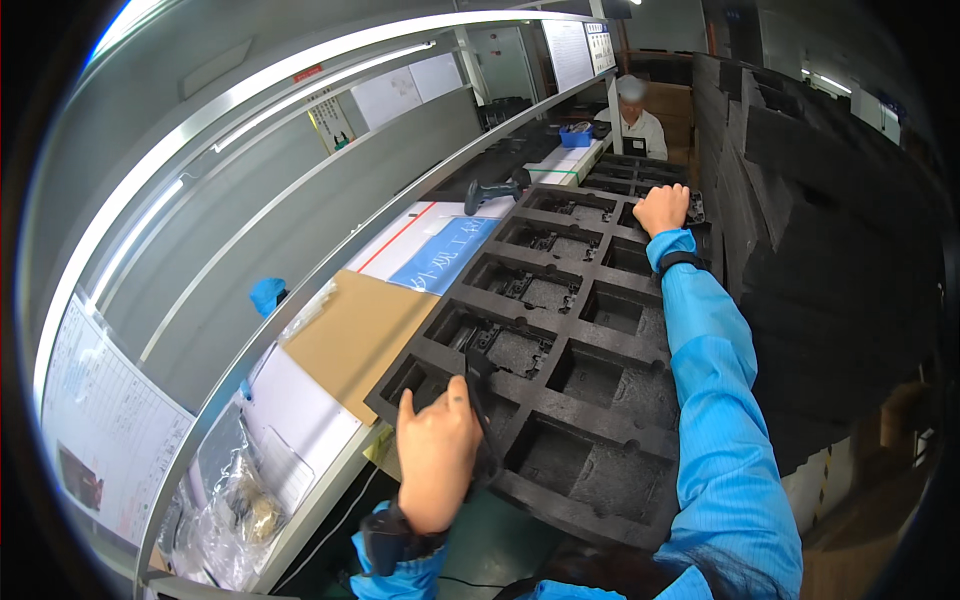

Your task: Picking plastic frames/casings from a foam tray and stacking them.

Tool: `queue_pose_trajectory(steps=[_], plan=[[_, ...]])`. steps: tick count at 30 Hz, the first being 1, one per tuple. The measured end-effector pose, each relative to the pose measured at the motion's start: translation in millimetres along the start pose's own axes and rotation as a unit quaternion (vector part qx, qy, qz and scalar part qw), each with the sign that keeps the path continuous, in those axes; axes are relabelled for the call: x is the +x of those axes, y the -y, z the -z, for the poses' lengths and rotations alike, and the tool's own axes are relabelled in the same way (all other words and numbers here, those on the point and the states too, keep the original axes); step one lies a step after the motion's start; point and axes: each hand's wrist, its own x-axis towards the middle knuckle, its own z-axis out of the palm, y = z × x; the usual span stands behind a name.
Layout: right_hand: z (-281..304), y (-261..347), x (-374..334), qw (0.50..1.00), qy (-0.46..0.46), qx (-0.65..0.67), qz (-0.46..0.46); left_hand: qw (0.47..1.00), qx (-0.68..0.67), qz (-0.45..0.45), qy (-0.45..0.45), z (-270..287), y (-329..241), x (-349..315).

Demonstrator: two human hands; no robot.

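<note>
A large black foam tray [560, 335] with two rows of pockets lies in front of me, reaching past the bench's near edge. Over its near left corner is my left hand [438, 455], thumb and forefinger raised, the other fingers curled round a thin black part [482, 400] whose kind I cannot make out. My right hand [663, 208] is stretched out to the tray's far right, fingers curled down and their tips hidden. Right beside it shows a small black frame-like part [697, 207]. Black molded parts [500, 345] sit in several left-row pockets; the nearer right-row pockets hold none.
A cordless driver [490, 192] lies beyond the tray's left edge. On the bench are a blue sign [440, 258], brown cardboard [365, 330] and clear plastic bags [240, 500]. Black foam stacks [800, 250] rise at the right. Another person [640, 125] is at the far end.
</note>
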Motion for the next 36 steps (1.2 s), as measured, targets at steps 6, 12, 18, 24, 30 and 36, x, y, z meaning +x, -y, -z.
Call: queue_pose_trajectory(steps=[6,12,18,24,30,36], plan=[[38.7,30.8,5.6,0.956,-0.242,0.075,0.148,0.998,0.018,0.018,-0.061,-25.2,-11.5,-15.3],[101.3,91.1,-21.8,0.964,-0.199,0.092,0.147,0.996,-0.074,0.012,-0.053,-24.3,-8.6,-28.5],[222.4,54.9,-103.3,0.847,0.159,0.406,0.302,0.952,-0.234,0.161,-0.116,-48.4,24.5,-70.3],[348.2,-6.7,-290.2,0.638,0.376,0.599,0.304,0.692,-0.6,0.288,-0.28,-41.8,43.0,-162.5],[340.8,-6.0,-421.5,0.291,0.691,0.657,0.08,0.505,-0.771,0.343,-0.182,-14.3,43.9,-279.3],[311.1,29.7,-482.7,0.301,0.591,0.748,-0.023,0.391,-0.86,0.299,-0.135,20.7,2.5,-336.1]])
